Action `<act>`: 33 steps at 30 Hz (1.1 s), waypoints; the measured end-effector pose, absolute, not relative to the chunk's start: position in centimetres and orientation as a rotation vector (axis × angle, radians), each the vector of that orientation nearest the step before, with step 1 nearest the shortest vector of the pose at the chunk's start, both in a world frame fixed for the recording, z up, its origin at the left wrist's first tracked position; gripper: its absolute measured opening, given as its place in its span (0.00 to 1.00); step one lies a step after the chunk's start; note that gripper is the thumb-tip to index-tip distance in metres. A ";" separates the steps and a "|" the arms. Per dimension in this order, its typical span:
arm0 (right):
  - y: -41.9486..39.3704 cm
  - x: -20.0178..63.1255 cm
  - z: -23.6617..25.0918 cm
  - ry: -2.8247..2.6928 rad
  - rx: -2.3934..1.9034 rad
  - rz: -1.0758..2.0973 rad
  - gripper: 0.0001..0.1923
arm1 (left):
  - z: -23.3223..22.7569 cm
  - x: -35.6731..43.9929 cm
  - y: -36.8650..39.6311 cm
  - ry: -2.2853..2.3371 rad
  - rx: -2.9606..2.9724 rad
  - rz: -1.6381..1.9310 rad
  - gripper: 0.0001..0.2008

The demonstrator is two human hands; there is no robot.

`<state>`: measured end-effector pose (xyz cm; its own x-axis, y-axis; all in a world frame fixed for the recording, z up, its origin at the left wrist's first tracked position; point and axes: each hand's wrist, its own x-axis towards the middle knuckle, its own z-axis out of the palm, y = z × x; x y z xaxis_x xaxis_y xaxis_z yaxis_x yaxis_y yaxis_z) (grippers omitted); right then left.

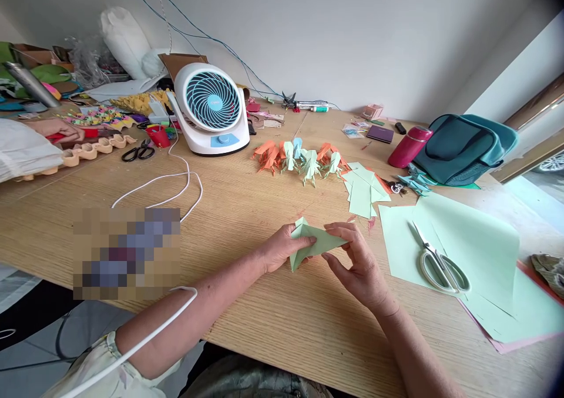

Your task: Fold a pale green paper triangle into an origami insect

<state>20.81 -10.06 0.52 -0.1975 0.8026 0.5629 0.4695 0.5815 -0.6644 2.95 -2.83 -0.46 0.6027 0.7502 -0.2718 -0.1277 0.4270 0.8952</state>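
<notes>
Both hands pinched the folded green paper (pixel 315 242) just above the tabletop (pixel 273 321): left hand (pixel 282 248) gripped its 9 o'clock edge, right hand (pixel 359 263) its 3 o'clock tip, apparently mid-fold; next crease likely needs corners aligned. Scissors (pixel 440 263) on green sheets (pixel 476 251) at 3 o'clock, finished paper figures (pixel 304 160) at 12, nothing blocking.
</notes>
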 end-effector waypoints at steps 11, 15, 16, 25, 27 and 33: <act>-10.4 22.2 1.1 -2.069 -1.045 0.063 0.16 | -0.7 2.9 -2.8 0.692 0.939 0.568 0.26; -10.3 22.3 0.9 -2.116 -1.046 -0.015 0.14 | -0.7 2.9 -2.8 0.678 0.927 0.584 0.25; -10.3 22.3 0.8 -2.121 -1.050 -0.028 0.13 | -0.7 2.9 -2.9 0.668 0.928 0.583 0.25; -10.1 22.7 0.4 -2.128 -1.051 0.017 0.09 | -1.0 3.1 -3.0 0.706 0.984 0.567 0.16; -10.1 22.7 0.4 -2.129 -1.050 0.060 0.09 | -1.0 3.2 -3.1 0.777 1.023 0.577 0.13; -10.0 22.9 0.3 -2.140 -1.046 0.153 0.07 | -1.0 3.3 -3.3 0.837 1.169 0.552 0.11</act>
